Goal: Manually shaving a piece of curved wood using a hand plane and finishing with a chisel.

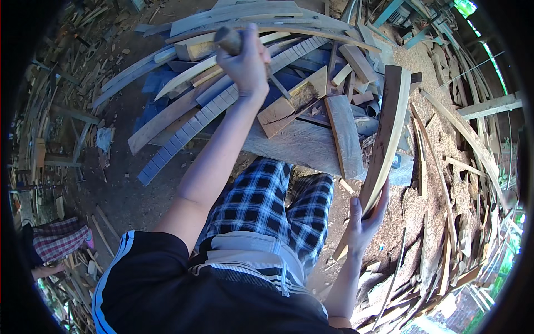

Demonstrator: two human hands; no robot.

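My left hand [243, 62] is raised over the wood pile, closed round a dark, cylindrical wooden-handled tool [227, 39]; a thin shaft shows below it, and I cannot make out the tool's type. Below and right of that hand lies a notched light wooden block [306, 92]. My right hand [364, 220] grips the lower part of a long, slightly curved wooden piece [389, 128] that slants up to the right, beside a short grey board [344, 133].
The pile [261, 133] holds several planks and a segmented strip [183, 133] over blue material. Wood shavings [431, 83] and long offcuts [461, 128] cover the right side. At lower left is another person's plaid-clad leg [58, 239]. A metal frame [395, 14] stands at the top right.
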